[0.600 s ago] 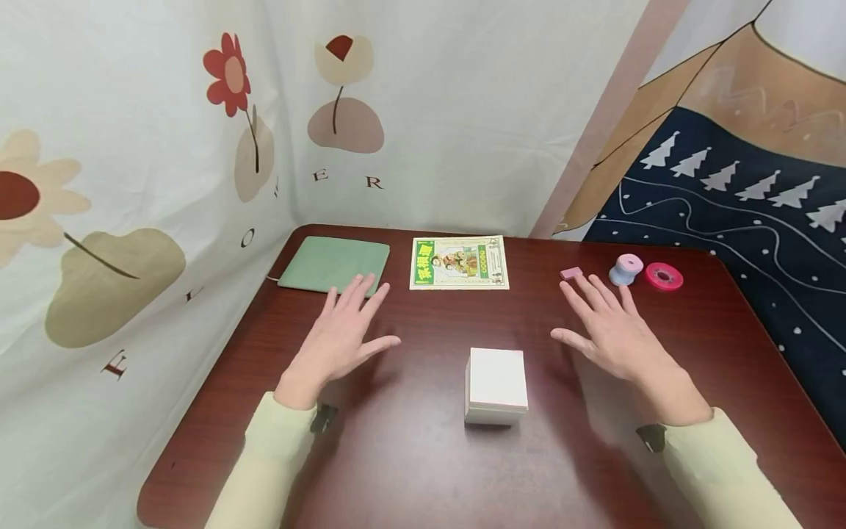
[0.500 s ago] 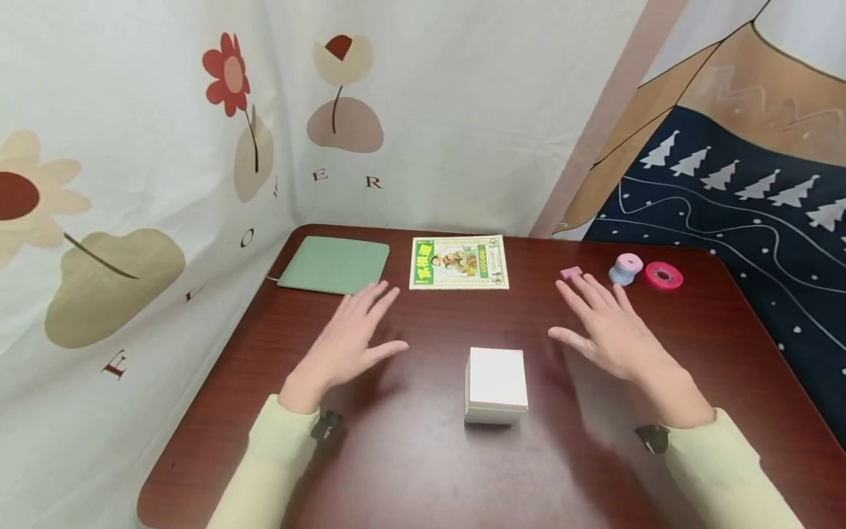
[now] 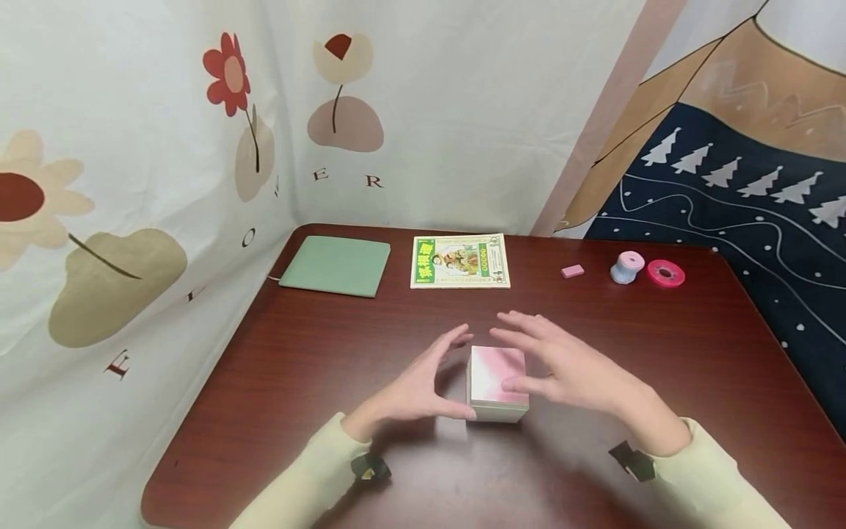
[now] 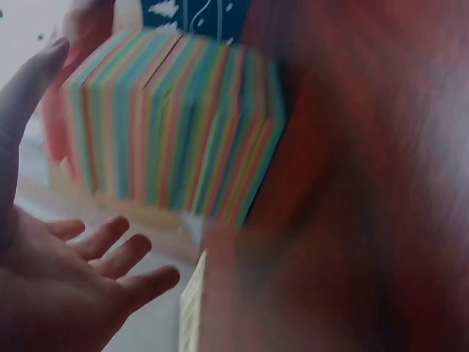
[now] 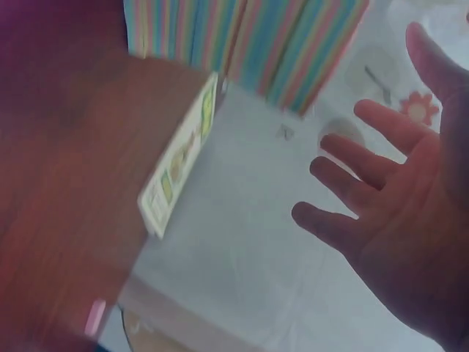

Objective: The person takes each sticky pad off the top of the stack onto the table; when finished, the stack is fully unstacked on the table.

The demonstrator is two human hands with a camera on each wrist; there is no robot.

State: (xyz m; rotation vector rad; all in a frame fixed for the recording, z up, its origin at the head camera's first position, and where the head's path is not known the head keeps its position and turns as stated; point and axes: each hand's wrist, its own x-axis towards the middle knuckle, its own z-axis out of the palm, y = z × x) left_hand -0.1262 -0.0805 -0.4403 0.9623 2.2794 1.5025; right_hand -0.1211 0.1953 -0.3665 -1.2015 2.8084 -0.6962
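Note:
A stack of square note paper (image 3: 485, 371) stands on the table, its top white with a pink shade. Its sides show many thin coloured stripes, clear on the stack (image 4: 176, 125) in the left wrist view. On the stack's left is my left hand (image 3: 416, 386), fingers spread and slightly bent, thumb by the near left corner. My right hand (image 3: 575, 367) hovers at the right side, its thumb overlapping the top in the head view. Both wrist views show a gap between the fingers and the stack; whether either thumb touches it, I cannot tell.
Along the far edge of the brown table (image 3: 317, 345) lie a green notebook (image 3: 337, 264) and a yellow-green illustrated booklet (image 3: 460, 261). A small pink block (image 3: 572, 271), a pink-and-blue spool (image 3: 626, 267) and a red ring-shaped roll (image 3: 666, 273) sit at the far right. Printed cloth (image 3: 429, 110) hangs behind.
Both hands have come inward from wide apart to either side of the paper stack, the left moving right and the right moving left. The stack stays in place.

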